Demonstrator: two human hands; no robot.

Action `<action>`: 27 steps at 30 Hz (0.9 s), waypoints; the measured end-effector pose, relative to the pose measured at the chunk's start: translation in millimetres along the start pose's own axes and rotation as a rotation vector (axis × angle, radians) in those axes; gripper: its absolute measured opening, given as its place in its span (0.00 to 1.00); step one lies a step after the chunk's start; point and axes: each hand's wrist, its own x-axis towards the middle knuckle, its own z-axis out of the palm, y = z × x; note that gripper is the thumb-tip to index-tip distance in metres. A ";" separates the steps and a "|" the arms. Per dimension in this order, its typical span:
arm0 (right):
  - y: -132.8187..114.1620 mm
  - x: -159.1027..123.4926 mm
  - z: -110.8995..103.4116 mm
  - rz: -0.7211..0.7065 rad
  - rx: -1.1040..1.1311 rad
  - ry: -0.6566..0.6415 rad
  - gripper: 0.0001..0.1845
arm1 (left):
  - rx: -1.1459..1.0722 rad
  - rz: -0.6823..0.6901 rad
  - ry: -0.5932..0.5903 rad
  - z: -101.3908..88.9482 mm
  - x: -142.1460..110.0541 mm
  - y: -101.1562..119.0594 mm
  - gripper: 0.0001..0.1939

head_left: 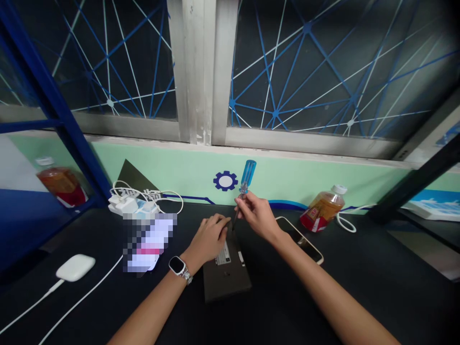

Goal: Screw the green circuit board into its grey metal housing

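My right hand (pixel 256 214) pinches the shaft of a screwdriver (pixel 247 176) that has a clear blue handle. The tool stands nearly upright, its tip down at the far end of a flat dark box-shaped device (pixel 227 279). Whether the tip sits in a screw is too small to tell. Across the device's far left part lies my left hand (pixel 212 237), fingers stretched over its top and pressing on it. A pale label and a small white sticker show on the device. A watch (pixel 177 265) is on my left wrist.
A phone (pixel 314 254) lies right of the device, with a drink bottle (pixel 323 208) behind it. Leftward are a lit, pixelated screen (pixel 153 244), a power strip (pixel 125 205) with white cables, and a white earphone case (pixel 75 267). Another bottle (pixel 61 182) stands far left.
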 end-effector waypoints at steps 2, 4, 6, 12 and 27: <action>1.5 0.4 -1.1 0.011 0.021 -0.011 0.13 | 0.003 0.003 0.000 -0.3 -0.1 0.3 0.20; 2.4 1.0 -3.3 0.029 0.059 -0.044 0.13 | 0.000 0.007 0.002 -0.7 -0.1 0.4 0.20; 2.4 1.6 -6.5 0.046 0.093 -0.102 0.14 | -0.003 0.006 0.004 -0.8 -0.1 0.2 0.20; 1.2 0.3 -8.2 0.049 0.068 -0.120 0.15 | -0.008 0.005 0.010 1.5 -0.3 -1.6 0.20; 11.2 -0.8 -9.7 0.247 0.425 -0.212 0.17 | -0.022 0.002 0.007 0.0 -0.5 -0.6 0.20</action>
